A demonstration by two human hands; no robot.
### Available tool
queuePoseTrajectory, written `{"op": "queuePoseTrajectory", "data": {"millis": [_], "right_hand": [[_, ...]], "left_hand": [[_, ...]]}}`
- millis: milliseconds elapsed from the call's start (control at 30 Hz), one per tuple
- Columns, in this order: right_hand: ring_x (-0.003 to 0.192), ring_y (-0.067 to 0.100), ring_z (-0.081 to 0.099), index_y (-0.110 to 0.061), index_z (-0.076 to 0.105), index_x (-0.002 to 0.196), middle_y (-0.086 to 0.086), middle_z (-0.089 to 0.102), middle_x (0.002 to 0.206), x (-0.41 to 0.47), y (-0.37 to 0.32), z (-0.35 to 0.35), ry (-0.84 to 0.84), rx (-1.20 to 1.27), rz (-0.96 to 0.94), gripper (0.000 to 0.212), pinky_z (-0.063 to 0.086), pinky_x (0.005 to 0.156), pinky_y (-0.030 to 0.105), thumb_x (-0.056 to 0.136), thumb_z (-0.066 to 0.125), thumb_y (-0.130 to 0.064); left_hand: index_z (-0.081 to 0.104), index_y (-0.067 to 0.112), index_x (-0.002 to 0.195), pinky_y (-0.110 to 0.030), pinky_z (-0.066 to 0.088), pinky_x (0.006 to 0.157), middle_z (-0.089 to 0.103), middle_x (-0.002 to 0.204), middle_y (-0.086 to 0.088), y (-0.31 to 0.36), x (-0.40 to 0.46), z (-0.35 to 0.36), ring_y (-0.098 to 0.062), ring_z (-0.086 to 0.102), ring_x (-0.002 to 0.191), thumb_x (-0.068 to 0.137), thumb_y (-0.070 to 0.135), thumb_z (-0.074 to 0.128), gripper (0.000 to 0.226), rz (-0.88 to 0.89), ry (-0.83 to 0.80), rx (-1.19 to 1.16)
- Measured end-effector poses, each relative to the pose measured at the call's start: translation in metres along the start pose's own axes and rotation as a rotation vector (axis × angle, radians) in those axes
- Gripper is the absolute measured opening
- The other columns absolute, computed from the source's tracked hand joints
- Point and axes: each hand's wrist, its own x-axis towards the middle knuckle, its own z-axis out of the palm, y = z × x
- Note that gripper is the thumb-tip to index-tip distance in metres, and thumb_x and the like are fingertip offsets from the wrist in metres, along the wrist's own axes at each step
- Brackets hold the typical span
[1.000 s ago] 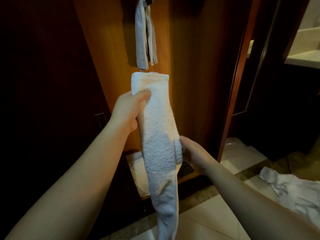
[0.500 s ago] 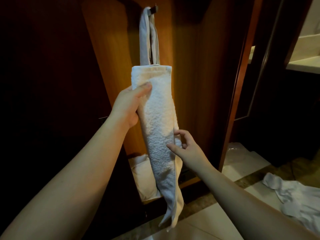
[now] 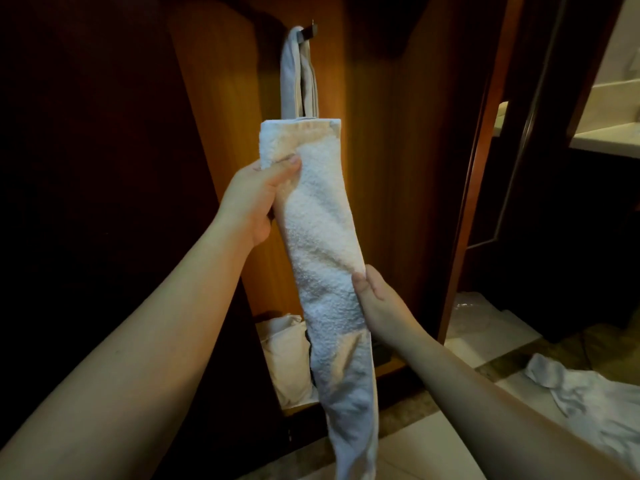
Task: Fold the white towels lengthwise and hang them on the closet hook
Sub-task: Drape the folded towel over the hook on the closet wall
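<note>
1. Presently, folded towel (image 3: 322, 244): held upright before the closet hook (image 3: 309, 31).
2. Left hand (image 3: 254, 199): fingers curled round its upper part.
3. Right hand (image 3: 375, 299): fingers pinching its lower edge.
4. Hung towel (image 3: 298, 74): on hook.

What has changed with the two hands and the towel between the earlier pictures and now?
The right hand, which had let go of the folded towel half a second ago with fingers spread, has closed on its right edge again, lower down the strip. The left hand still grips the towel near its top. Another towel stays hanging on the hook, and a crumpled towel stays on the floor.
</note>
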Motion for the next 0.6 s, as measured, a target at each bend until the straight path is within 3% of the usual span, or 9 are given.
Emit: {"op": "queuePoseTrajectory", "data": {"millis": [67, 233, 333, 433, 567, 600], "right_hand": [[0.096, 0.010, 0.061, -0.030, 0.056, 0.106, 0.002, 0.065, 0.104, -0.002, 0.001, 0.000, 0.019, 0.049, -0.048, 0.042, 0.052, 0.082, 0.030, 0.097, 0.034, -0.065], [0.088, 0.012, 0.063, -0.031, 0.057, 0.102, 0.002, 0.064, 0.097, -0.006, -0.002, -0.007, 0.045, 0.077, -0.126, 0.039, 0.050, 0.073, 0.026, 0.099, 0.035, -0.063], [0.080, -0.001, 0.062, -0.033, 0.055, 0.097, -0.006, 0.064, 0.088, -0.010, -0.002, -0.009, 0.115, 0.025, -0.142, 0.034, 0.046, 0.063, 0.013, 0.098, 0.036, -0.061], [0.074, -0.004, 0.060, -0.036, 0.052, 0.093, -0.008, 0.063, 0.082, -0.015, -0.006, -0.011, 0.202, -0.004, -0.152, 0.037, 0.045, 0.059, 0.013, 0.093, 0.039, -0.070], [0.083, 0.004, 0.070, -0.062, 0.043, 0.109, -0.032, 0.065, 0.100, -0.016, -0.014, -0.019, 0.162, 0.116, -0.105, 0.032, 0.054, 0.061, 0.022, 0.082, 0.055, -0.075], [0.086, -0.002, 0.070, -0.061, 0.040, 0.121, -0.038, 0.065, 0.101, -0.016, -0.016, -0.023, 0.100, 0.130, -0.096, 0.049, 0.053, 0.062, 0.016, 0.078, 0.059, -0.075]], "left_hand": [[0.068, 0.014, 0.112, -0.036, 0.061, 0.077, 0.077, 0.103, -0.005, -0.001, 0.000, 0.000, -0.022, 0.074, 0.097, 0.092, 0.020, 0.069, 0.021, -0.017, 0.023, -0.024], [0.067, 0.013, 0.114, -0.035, 0.061, 0.072, 0.077, 0.103, -0.005, -0.001, -0.002, -0.003, -0.022, 0.075, 0.096, 0.093, 0.021, 0.068, 0.023, -0.051, 0.065, -0.106], [0.067, 0.013, 0.112, -0.036, 0.062, 0.074, 0.078, 0.101, -0.005, -0.003, -0.005, -0.003, -0.021, 0.075, 0.096, 0.094, 0.019, 0.066, 0.019, -0.065, 0.060, -0.147], [0.066, 0.012, 0.112, -0.035, 0.062, 0.068, 0.078, 0.097, -0.005, -0.005, -0.006, -0.005, -0.020, 0.075, 0.093, 0.093, 0.021, 0.068, 0.020, -0.068, 0.073, -0.191], [0.064, 0.011, 0.114, -0.037, 0.062, 0.070, 0.078, 0.097, -0.006, -0.011, -0.005, -0.007, -0.021, 0.075, 0.093, 0.093, 0.021, 0.068, 0.023, -0.101, 0.124, -0.280], [0.064, 0.011, 0.113, -0.038, 0.062, 0.070, 0.078, 0.097, -0.007, -0.012, -0.005, -0.006, -0.022, 0.075, 0.092, 0.093, 0.021, 0.069, 0.023, -0.111, 0.138, -0.289]]}}
